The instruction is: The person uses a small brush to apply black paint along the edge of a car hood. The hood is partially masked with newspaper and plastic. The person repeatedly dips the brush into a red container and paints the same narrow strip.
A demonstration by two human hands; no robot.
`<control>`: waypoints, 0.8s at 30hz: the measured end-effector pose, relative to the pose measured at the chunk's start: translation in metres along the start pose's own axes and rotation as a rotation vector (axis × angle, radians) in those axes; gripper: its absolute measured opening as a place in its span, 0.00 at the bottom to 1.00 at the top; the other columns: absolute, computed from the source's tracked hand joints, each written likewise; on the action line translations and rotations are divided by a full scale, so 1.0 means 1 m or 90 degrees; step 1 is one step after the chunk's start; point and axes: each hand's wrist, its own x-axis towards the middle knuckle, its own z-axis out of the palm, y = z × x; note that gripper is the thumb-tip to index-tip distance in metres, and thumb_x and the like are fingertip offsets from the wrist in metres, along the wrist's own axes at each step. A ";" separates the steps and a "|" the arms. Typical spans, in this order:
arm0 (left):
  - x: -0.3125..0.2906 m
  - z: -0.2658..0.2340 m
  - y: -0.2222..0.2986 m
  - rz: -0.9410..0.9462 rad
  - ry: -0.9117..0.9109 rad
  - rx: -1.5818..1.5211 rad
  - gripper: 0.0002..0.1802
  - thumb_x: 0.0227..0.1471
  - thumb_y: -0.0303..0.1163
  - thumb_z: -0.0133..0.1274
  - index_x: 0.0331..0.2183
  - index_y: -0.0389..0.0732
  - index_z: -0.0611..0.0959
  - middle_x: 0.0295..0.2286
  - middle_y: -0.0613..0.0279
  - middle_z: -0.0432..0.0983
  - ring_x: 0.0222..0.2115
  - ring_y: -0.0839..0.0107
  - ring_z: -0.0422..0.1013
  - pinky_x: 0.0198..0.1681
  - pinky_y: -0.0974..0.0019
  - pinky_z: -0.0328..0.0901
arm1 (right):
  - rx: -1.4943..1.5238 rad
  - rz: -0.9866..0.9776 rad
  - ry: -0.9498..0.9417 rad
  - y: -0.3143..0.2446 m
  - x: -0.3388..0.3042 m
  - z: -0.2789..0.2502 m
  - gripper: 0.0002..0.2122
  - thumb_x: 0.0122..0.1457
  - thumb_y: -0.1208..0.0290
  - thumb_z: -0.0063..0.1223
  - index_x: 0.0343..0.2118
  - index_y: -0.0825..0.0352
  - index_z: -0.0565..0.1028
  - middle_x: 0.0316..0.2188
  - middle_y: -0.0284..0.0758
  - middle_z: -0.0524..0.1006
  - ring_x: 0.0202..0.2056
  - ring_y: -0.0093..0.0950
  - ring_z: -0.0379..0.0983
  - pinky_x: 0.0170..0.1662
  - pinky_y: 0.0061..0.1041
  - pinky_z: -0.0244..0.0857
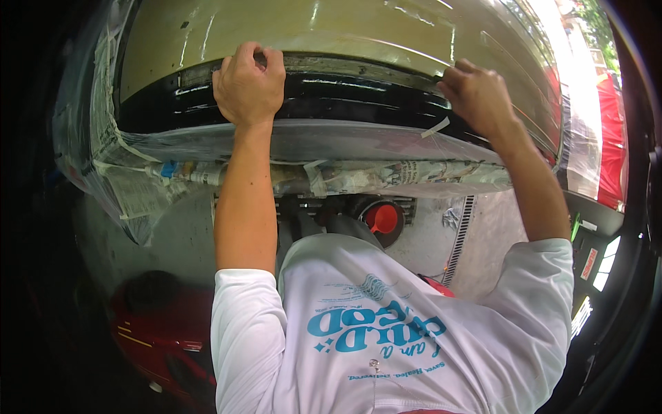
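Note:
Both my hands are raised to a car body panel (310, 27), beige-primed above a glossy black band (345, 96). My left hand (248, 86) is closed, fingers pinched on the edge of masking at the seam between beige and black. My right hand (476, 93) presses and pinches the clear plastic sheet (358, 141) and tape along the same seam, further right. A strip of masking tape (436, 127) hangs loose just below my right hand. Newspaper (386, 176) is taped along the lower edge under the plastic.
More newspaper and plastic masking (117, 179) wraps the panel's left end. Below are a concrete floor (172, 241), a drain grate (458, 238), a red funnel in a black container (383, 219) and a red object (162, 331) at lower left. Red cloth (610, 138) hangs at right.

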 end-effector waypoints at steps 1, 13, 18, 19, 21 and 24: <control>-0.003 0.000 -0.001 0.005 0.007 0.005 0.08 0.52 0.41 0.59 0.28 0.48 0.86 0.19 0.69 0.79 0.26 0.63 0.76 0.36 0.58 0.67 | 0.055 -0.010 -0.083 0.005 0.020 -0.007 0.10 0.61 0.62 0.63 0.34 0.65 0.81 0.34 0.39 0.83 0.33 0.41 0.83 0.39 0.42 0.76; 0.004 0.003 -0.005 -0.012 -0.020 -0.013 0.10 0.52 0.43 0.60 0.31 0.49 0.87 0.22 0.65 0.81 0.28 0.57 0.77 0.39 0.54 0.69 | 0.121 -0.004 -0.006 0.014 0.000 -0.006 0.09 0.63 0.61 0.60 0.36 0.63 0.81 0.37 0.37 0.82 0.36 0.43 0.82 0.42 0.43 0.77; -0.001 0.004 -0.004 -0.022 -0.020 0.012 0.10 0.52 0.43 0.60 0.32 0.50 0.87 0.22 0.65 0.81 0.28 0.58 0.77 0.39 0.54 0.69 | -0.030 0.041 -0.051 -0.016 0.005 -0.007 0.09 0.65 0.62 0.58 0.39 0.63 0.81 0.39 0.38 0.81 0.37 0.43 0.83 0.44 0.45 0.78; -0.003 0.005 -0.006 -0.023 -0.016 0.015 0.10 0.52 0.43 0.60 0.32 0.50 0.87 0.22 0.65 0.81 0.28 0.58 0.77 0.39 0.54 0.69 | 0.013 -0.021 -0.042 0.001 0.019 -0.007 0.09 0.61 0.64 0.62 0.37 0.65 0.82 0.37 0.39 0.83 0.36 0.41 0.84 0.43 0.43 0.77; -0.004 0.003 -0.005 -0.022 -0.032 0.005 0.10 0.52 0.43 0.60 0.32 0.49 0.87 0.22 0.65 0.81 0.28 0.58 0.77 0.39 0.54 0.69 | 0.150 -0.019 -0.201 0.026 0.061 -0.024 0.10 0.58 0.63 0.66 0.34 0.66 0.82 0.33 0.40 0.83 0.35 0.41 0.82 0.43 0.42 0.76; 0.002 0.003 -0.002 -0.019 -0.036 0.011 0.10 0.52 0.43 0.60 0.32 0.49 0.87 0.23 0.65 0.81 0.28 0.57 0.77 0.39 0.54 0.69 | 0.245 -0.034 -0.253 0.043 0.073 -0.034 0.11 0.54 0.63 0.70 0.31 0.66 0.83 0.29 0.41 0.84 0.34 0.41 0.81 0.42 0.41 0.74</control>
